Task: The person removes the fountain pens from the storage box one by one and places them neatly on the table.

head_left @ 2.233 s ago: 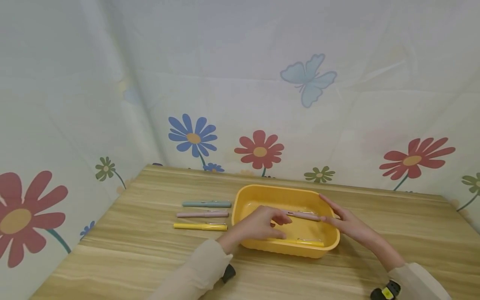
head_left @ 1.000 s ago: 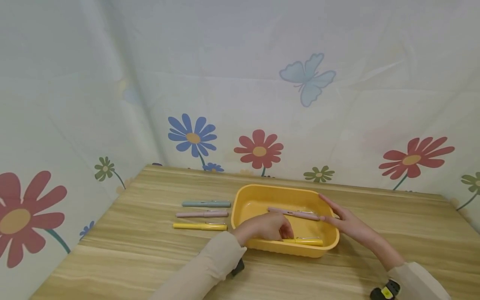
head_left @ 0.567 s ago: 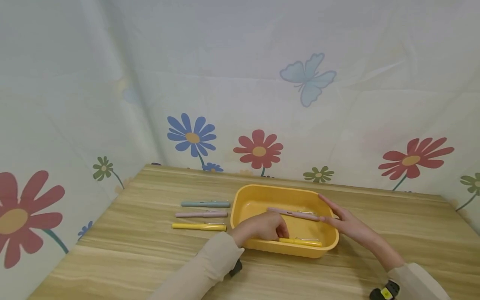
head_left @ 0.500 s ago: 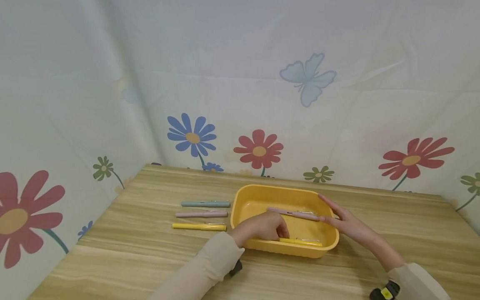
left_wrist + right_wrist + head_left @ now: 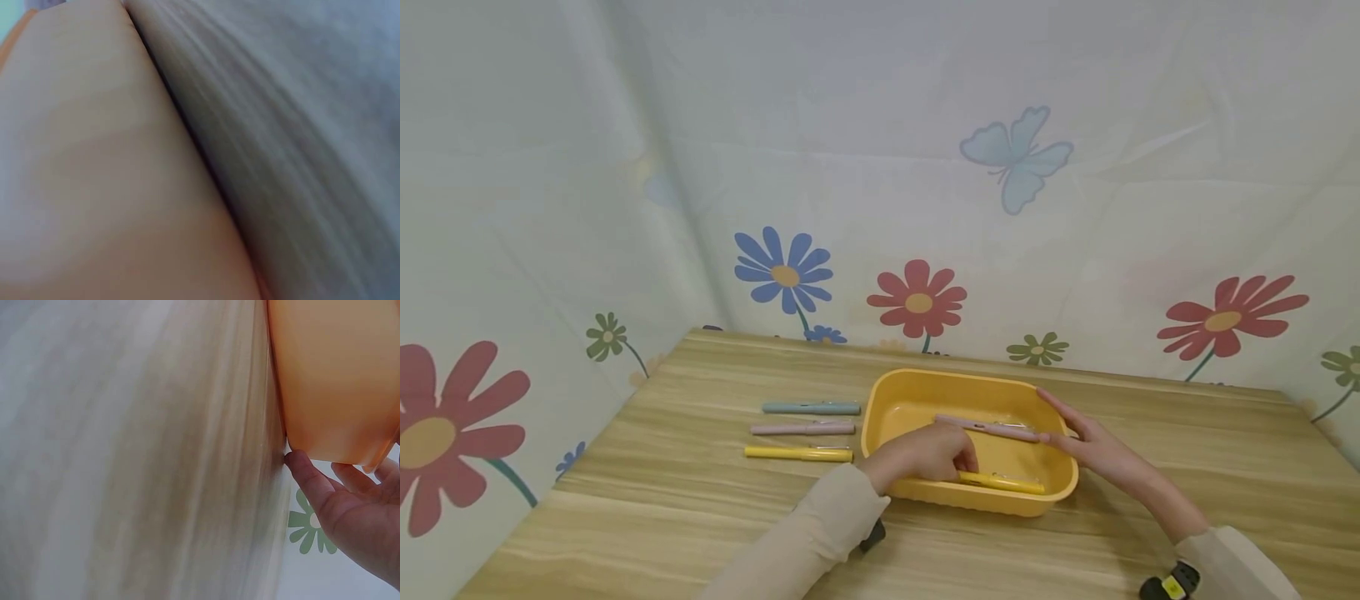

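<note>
Yellow pen [image 5: 1007, 483] lies inside a tray [image 5: 955, 383], along its near wall, with one end hidden behind the fingers of a left hand [image 5: 925, 454]. The hand reaches over the tray's left side, its fingers curled narrowly in what appears to be a pinch on that end; the contact itself is out of sight, and the left wrist view shows no fingertips. A right hand [image 5: 1097, 450] grips the tray's right end, thumb over the rim and the other fingers spread along the outside wall.

Good form here appears to rest on a light, even pinch: with the pen taken by one end, the free, clip-bearing end is likely to dip or swing, so a slow wrist and a near-level barrel serve best. The near wall stands close by, leaving little room for knuckles to turn without a scrape. A steady but gentle right hand should stop the tray sliding on the worktop [image 5: 647, 500] without tilting it. Care is also due to a lilac pen [image 5: 977, 426] lying aslant farther back, its right end near the right thumb; whether they touch is unclear. Outside the tray, a teal pen [image 5: 811, 408], a second lilac pen [image 5: 802, 429] and a second yellow pen [image 5: 797, 453] lie in a row.
</note>
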Action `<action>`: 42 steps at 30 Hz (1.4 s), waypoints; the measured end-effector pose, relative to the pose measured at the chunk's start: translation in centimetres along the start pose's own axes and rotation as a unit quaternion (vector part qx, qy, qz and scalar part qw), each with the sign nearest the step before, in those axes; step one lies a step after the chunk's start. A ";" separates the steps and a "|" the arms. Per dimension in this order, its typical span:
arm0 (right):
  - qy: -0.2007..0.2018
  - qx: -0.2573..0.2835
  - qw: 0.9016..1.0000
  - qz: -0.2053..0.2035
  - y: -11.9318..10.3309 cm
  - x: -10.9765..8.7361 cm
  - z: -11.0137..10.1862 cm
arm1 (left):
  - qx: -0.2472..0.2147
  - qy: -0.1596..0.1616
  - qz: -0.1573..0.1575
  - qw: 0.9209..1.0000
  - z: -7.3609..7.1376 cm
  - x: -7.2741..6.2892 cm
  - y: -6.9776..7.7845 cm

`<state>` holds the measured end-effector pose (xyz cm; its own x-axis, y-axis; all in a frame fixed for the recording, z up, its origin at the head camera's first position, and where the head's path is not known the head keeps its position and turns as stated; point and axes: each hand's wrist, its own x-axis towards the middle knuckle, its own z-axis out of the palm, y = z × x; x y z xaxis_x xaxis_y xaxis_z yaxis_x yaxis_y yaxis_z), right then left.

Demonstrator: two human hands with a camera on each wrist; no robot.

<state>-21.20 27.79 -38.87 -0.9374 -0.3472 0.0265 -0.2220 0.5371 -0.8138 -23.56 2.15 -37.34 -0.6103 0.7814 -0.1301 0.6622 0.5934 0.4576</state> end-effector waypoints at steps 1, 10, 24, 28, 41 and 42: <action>0.000 0.000 1.000 -0.001 0.0 0.0 0.0 | 0.006 0.004 0.002 1.000 0.0 0.0 0.0; -0.002 0.004 1.000 -0.006 0.4 0.1 0.1 | -0.007 0.041 0.000 0.999 -0.8 -0.6 -0.1; -0.007 0.016 1.000 -0.009 0.4 0.0 0.0 | -0.038 0.049 -0.006 0.998 -3.3 -2.9 -1.1; -0.007 0.017 1.000 -0.004 0.4 0.2 0.0 | -0.053 0.057 0.006 0.997 -4.2 -4.1 -1.4; -0.007 0.018 1.000 -0.010 0.3 0.0 -0.2 | -0.034 0.075 0.024 0.996 -6.3 -7.7 -2.3; -0.008 0.018 1.000 -0.011 0.3 0.0 -0.1 | -0.034 0.077 0.027 0.996 -6.4 -8.0 -2.5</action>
<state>-21.27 28.07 -39.02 -0.9276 -0.3718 0.0354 -0.2330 0.5018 -0.8330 -23.09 -6.82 -31.76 -0.6379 0.7695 0.0296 0.6673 0.5332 0.5201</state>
